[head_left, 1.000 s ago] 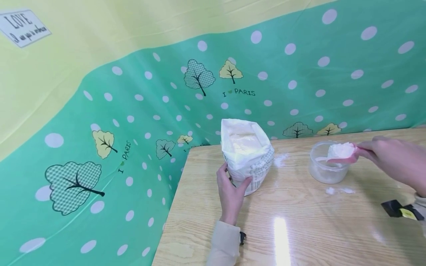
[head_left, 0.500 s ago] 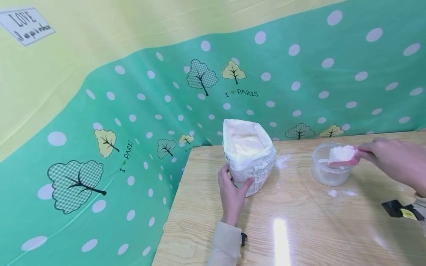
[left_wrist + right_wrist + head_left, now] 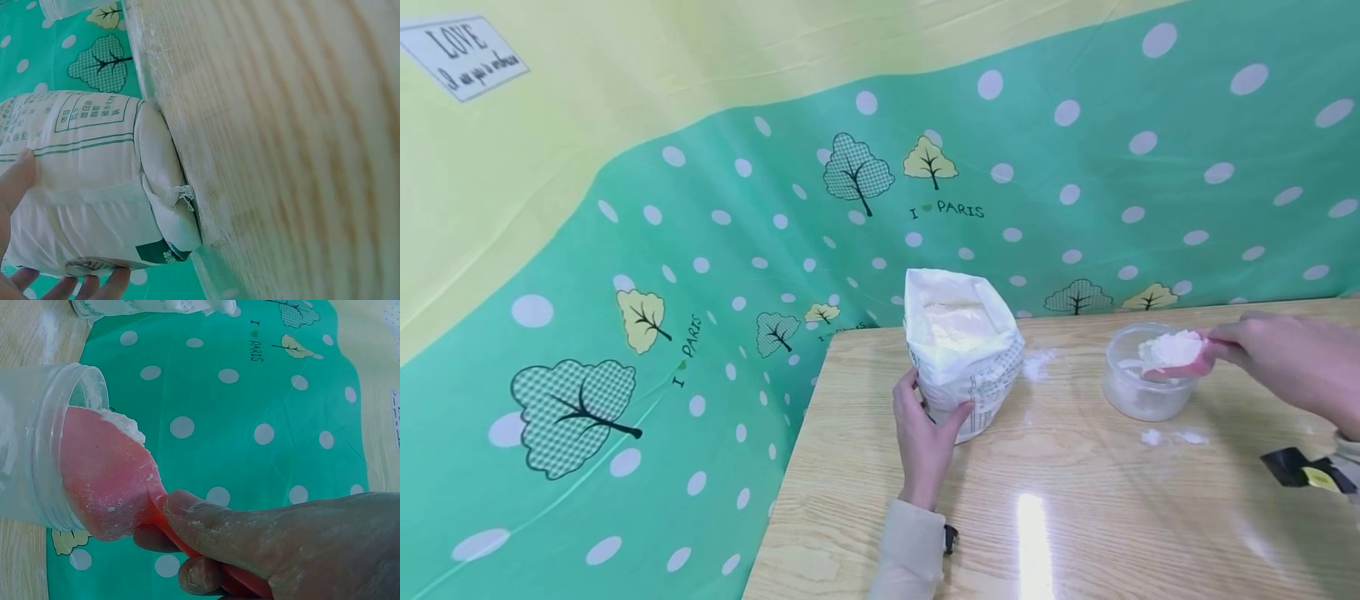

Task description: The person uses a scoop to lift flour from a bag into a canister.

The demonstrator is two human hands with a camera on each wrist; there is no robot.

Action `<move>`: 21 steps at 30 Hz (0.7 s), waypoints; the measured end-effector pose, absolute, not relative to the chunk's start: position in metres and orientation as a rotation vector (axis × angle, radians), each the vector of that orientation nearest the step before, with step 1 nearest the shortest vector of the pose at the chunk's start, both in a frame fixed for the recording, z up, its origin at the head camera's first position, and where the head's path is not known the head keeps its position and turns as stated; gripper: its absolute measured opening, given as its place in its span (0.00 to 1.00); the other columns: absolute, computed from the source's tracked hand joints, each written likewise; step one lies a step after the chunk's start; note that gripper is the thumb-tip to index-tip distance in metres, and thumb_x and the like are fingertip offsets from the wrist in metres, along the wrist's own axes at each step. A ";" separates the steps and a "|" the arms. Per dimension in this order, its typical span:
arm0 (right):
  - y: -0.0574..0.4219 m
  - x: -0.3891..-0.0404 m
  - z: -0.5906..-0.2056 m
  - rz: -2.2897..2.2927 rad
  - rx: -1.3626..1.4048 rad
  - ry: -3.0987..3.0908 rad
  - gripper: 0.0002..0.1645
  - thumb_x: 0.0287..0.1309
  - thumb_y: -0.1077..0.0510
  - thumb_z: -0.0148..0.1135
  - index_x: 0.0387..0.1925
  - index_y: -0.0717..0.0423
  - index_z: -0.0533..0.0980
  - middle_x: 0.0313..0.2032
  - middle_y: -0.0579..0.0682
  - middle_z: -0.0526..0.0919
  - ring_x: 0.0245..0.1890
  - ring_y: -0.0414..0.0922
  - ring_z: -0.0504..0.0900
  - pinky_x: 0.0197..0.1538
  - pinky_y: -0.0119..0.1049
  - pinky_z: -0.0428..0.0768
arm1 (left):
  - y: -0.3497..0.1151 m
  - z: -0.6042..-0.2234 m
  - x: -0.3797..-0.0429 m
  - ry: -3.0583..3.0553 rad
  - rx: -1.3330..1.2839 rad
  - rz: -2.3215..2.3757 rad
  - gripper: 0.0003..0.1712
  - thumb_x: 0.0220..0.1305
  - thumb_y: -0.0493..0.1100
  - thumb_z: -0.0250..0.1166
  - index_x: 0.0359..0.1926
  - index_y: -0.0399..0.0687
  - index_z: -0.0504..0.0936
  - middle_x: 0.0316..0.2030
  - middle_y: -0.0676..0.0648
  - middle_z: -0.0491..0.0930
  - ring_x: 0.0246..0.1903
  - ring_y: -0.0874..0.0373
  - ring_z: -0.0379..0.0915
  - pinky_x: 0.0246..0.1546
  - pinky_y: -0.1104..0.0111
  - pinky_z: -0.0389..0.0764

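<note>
My left hand (image 3: pixel 925 442) grips the lower side of an open white flour bag (image 3: pixel 970 375), thumb in front and fingers round the far side. Pale powder (image 3: pixel 957 323) lies inside the bag. In the left wrist view the bag (image 3: pixel 81 162) shows green print and a folded base against the table. At the right, my right hand (image 3: pixel 1273 354) holds a pink scoop (image 3: pixel 1195 367) by its handle. White powder (image 3: pixel 1172 348) is heaped in the scoop, which sits over the mouth of a clear round tub (image 3: pixel 1146 404). The right wrist view shows the scoop (image 3: pixel 109 475) partly inside the tub's rim.
Spilled powder (image 3: pixel 1172 437) lies in front of the tub, with another smear (image 3: pixel 1037 364) beside the bag. The wooden table (image 3: pixel 1075 517) meets a green dotted curtain (image 3: pixel 760 225) at the back and left.
The head view has shifted slightly. The scoop has dropped a little and tilts slightly over the tub. My left hand keeps its grip on the flour bag.
</note>
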State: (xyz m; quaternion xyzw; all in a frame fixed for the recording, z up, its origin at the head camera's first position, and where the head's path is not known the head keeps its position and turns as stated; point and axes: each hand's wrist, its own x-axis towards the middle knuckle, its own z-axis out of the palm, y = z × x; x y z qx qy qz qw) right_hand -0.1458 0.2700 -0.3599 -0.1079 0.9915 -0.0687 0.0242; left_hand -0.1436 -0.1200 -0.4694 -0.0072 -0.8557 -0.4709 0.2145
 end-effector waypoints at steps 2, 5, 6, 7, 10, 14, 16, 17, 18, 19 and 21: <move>0.269 -0.146 -0.359 -0.213 -0.332 3.065 0.18 0.64 0.59 0.61 0.49 0.70 0.80 0.25 0.50 0.78 0.24 0.48 0.70 0.27 0.44 0.74 | -0.120 -0.469 -0.143 -2.375 -0.023 -1.303 0.51 0.48 0.54 0.79 0.69 0.56 0.61 0.61 0.54 0.66 0.62 0.59 0.66 0.57 0.64 0.80; 0.268 -0.146 -0.357 -0.201 -0.324 3.063 0.18 0.64 0.59 0.61 0.48 0.70 0.80 0.25 0.51 0.80 0.24 0.48 0.71 0.28 0.46 0.77 | -0.120 -0.469 -0.143 -2.379 -0.023 -1.301 0.51 0.48 0.54 0.79 0.69 0.56 0.61 0.62 0.55 0.66 0.62 0.60 0.65 0.57 0.65 0.79; 0.268 -0.146 -0.356 -0.200 -0.325 3.063 0.18 0.64 0.59 0.61 0.48 0.70 0.80 0.26 0.52 0.80 0.25 0.48 0.72 0.28 0.47 0.77 | -0.120 -0.469 -0.143 -2.379 -0.023 -1.301 0.51 0.48 0.54 0.79 0.69 0.56 0.61 0.62 0.55 0.66 0.62 0.60 0.65 0.57 0.66 0.79; 0.267 -0.146 -0.356 -0.199 -0.327 3.063 0.18 0.63 0.59 0.62 0.48 0.70 0.80 0.26 0.52 0.80 0.25 0.48 0.72 0.28 0.48 0.78 | -0.120 -0.469 -0.143 -2.378 -0.024 -1.301 0.51 0.48 0.54 0.79 0.69 0.55 0.61 0.62 0.55 0.66 0.62 0.60 0.65 0.57 0.66 0.79; 0.266 -0.146 -0.354 -0.194 -0.330 3.061 0.17 0.63 0.60 0.62 0.48 0.71 0.80 0.25 0.51 0.78 0.24 0.48 0.70 0.28 0.45 0.76 | -0.120 -0.469 -0.144 -2.380 -0.021 -1.299 0.51 0.48 0.54 0.78 0.69 0.56 0.61 0.62 0.55 0.66 0.62 0.61 0.65 0.58 0.66 0.79; 0.266 -0.146 -0.354 -0.192 -0.344 3.062 0.15 0.64 0.60 0.61 0.46 0.69 0.81 0.23 0.49 0.74 0.24 0.48 0.67 0.27 0.41 0.72 | -0.120 -0.469 -0.144 -2.376 -0.024 -1.300 0.50 0.49 0.54 0.78 0.69 0.55 0.61 0.62 0.55 0.66 0.62 0.60 0.65 0.58 0.65 0.79; 0.265 -0.147 -0.354 -0.191 -0.362 3.068 0.14 0.64 0.60 0.61 0.44 0.68 0.82 0.23 0.48 0.73 0.24 0.47 0.67 0.27 0.40 0.71 | -0.120 -0.468 -0.143 -2.374 -0.024 -1.303 0.50 0.49 0.54 0.78 0.69 0.55 0.61 0.61 0.55 0.66 0.62 0.60 0.65 0.58 0.64 0.79; 0.265 -0.147 -0.354 -0.190 -0.367 3.071 0.14 0.64 0.60 0.61 0.44 0.68 0.82 0.22 0.48 0.72 0.24 0.47 0.67 0.26 0.39 0.70 | -0.120 -0.468 -0.143 -2.375 -0.024 -1.305 0.50 0.49 0.54 0.79 0.69 0.56 0.61 0.61 0.55 0.66 0.62 0.60 0.65 0.58 0.63 0.79; 0.265 -0.146 -0.354 -0.193 -0.373 3.072 0.14 0.64 0.61 0.61 0.44 0.69 0.82 0.22 0.48 0.72 0.24 0.47 0.66 0.26 0.39 0.69 | -0.120 -0.468 -0.143 -2.376 -0.023 -1.305 0.50 0.49 0.54 0.78 0.69 0.56 0.61 0.61 0.55 0.66 0.62 0.60 0.65 0.58 0.63 0.79; 0.264 -0.146 -0.354 -0.198 -0.379 3.075 0.14 0.64 0.61 0.61 0.45 0.69 0.82 0.22 0.48 0.71 0.24 0.47 0.66 0.26 0.38 0.68 | -0.120 -0.468 -0.143 -2.377 -0.021 -1.306 0.50 0.49 0.54 0.78 0.69 0.56 0.61 0.61 0.55 0.66 0.61 0.60 0.66 0.58 0.62 0.79; 0.263 -0.146 -0.353 -0.207 -0.395 3.080 0.14 0.64 0.61 0.60 0.44 0.69 0.82 0.22 0.48 0.70 0.24 0.47 0.65 0.26 0.37 0.66 | -0.120 -0.468 -0.143 -2.379 -0.020 -1.306 0.50 0.49 0.54 0.78 0.69 0.56 0.61 0.61 0.55 0.66 0.61 0.60 0.66 0.58 0.62 0.79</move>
